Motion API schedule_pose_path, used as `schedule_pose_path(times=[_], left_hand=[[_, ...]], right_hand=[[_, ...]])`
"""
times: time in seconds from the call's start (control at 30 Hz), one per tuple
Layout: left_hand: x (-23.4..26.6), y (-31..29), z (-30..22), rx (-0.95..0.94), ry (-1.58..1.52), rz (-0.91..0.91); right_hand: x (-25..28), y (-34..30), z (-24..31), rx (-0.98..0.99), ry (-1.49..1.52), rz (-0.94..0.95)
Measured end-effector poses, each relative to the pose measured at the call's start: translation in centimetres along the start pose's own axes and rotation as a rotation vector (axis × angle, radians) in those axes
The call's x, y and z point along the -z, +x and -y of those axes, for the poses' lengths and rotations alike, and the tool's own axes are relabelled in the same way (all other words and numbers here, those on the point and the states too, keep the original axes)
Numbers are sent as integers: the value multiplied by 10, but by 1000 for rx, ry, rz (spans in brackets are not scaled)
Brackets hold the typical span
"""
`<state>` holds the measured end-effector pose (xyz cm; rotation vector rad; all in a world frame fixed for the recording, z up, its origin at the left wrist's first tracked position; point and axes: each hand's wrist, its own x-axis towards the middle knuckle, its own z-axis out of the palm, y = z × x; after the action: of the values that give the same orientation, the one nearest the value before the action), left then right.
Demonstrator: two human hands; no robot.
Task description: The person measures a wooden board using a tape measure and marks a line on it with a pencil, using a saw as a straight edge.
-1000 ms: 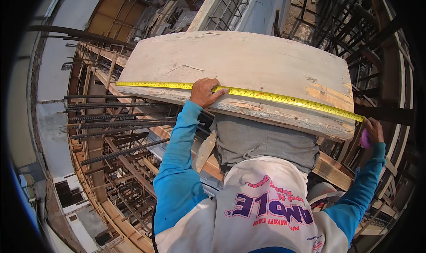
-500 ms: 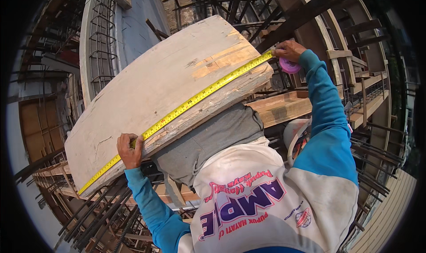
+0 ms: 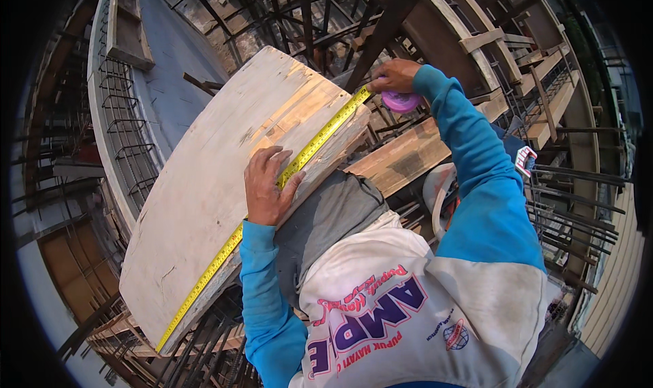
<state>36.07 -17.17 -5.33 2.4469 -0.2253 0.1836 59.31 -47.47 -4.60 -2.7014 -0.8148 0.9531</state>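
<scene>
- From where I stood, a thick, pale wooden board (image 3: 197, 177) with one bowed long edge lay slantwise in front of the person, its near edge over the grey trousers (image 3: 333, 211).
- A yellow tape blade (image 3: 201, 286) ran along the board's straight near edge, from the lower left corner up to the upper right end, where it reached slightly past the wood.
- The left hand (image 3: 265, 187) lay across the blade partway along, thumb set well apart from the fingers; the fingers rested on the board's face, and the blade passed under the palm.
- The right hand (image 3: 396, 76) was closed at the board's upper right end, thumb and fingers pinching the blade there. A purple tape case (image 3: 401, 102) sat just beneath that hand; I couldn't tell how many fingers gripped it.
- The person wore a white shirt (image 3: 401, 313) with printing on it and blue sleeves (image 3: 469, 163).
- Beside the trousers, a timber beam (image 3: 408, 153) ran off toward the upper right.
- Steel reinforcing bars (image 3: 578, 177) stuck out on the right, and a rebar cage (image 3: 126, 126) stood at the upper left, past the board's bowed edge.
</scene>
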Motion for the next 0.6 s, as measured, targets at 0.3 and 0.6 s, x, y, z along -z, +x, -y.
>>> schedule_pose_path(times=[0.3, 0.6], left_hand=[[-77, 56, -49, -102, 261, 292], [-78, 60, -51, -70, 258, 304]], right_hand=[[-13, 0, -12, 50, 51, -110], [-32, -3, -15, 3, 87, -170]])
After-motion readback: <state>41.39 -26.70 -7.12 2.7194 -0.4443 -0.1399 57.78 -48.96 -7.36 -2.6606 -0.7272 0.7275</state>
